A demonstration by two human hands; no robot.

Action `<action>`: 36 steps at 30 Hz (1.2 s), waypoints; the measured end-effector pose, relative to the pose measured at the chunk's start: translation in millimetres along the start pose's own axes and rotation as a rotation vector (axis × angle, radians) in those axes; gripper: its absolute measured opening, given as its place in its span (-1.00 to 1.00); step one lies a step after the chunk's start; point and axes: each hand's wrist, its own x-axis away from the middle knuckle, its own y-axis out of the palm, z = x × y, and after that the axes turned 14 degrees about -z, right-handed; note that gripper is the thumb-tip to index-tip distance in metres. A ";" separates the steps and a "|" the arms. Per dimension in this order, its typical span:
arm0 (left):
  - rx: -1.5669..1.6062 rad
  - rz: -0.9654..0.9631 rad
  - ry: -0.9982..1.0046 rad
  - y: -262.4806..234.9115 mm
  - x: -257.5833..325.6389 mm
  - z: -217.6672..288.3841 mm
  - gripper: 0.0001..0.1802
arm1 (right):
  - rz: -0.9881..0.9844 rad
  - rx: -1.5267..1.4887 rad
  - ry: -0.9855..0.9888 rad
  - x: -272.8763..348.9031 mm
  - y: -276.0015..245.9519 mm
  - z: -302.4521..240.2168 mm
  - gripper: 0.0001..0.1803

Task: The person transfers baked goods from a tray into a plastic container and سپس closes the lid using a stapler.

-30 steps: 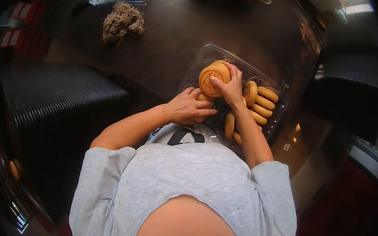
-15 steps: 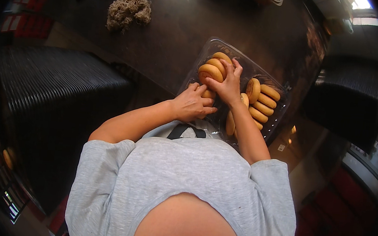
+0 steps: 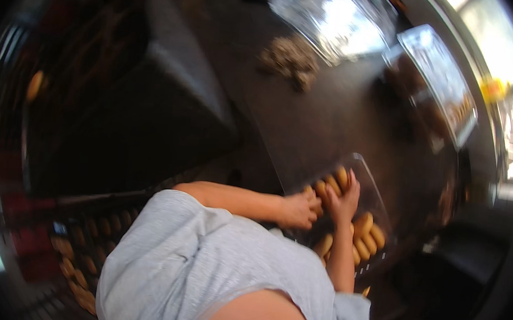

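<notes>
My view has swung and blurred since a moment ago, but my hands stay at the clear plastic tray (image 3: 372,189) on the dark surface (image 3: 328,117). My right hand (image 3: 344,200) grasps golden round buns (image 3: 332,184); my left hand (image 3: 298,211) curls beside them, touching one.

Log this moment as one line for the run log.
left hand: on buns | right hand: on buns | tray: clear, on dark counter | view: blurred, tilted
</notes>
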 end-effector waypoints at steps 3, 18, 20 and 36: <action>0.027 0.077 0.064 7.5 6.4 7.0 -0.84 | -0.061 -0.058 0.019 14.4 15.2 -0.2 -0.09; -0.020 1.216 -1.412 -263.0 588.3 122.4 -0.60 | 0.099 0.096 0.216 10.2 38.8 21.8 -0.42; 0.002 1.492 -1.605 -219.4 694.3 126.1 -0.63 | 0.085 0.094 0.244 0.5 50.3 26.0 -0.42; 0.740 1.600 -1.432 -145.2 973.8 88.8 -0.46 | 0.038 -0.253 0.231 19.0 42.8 -12.6 0.02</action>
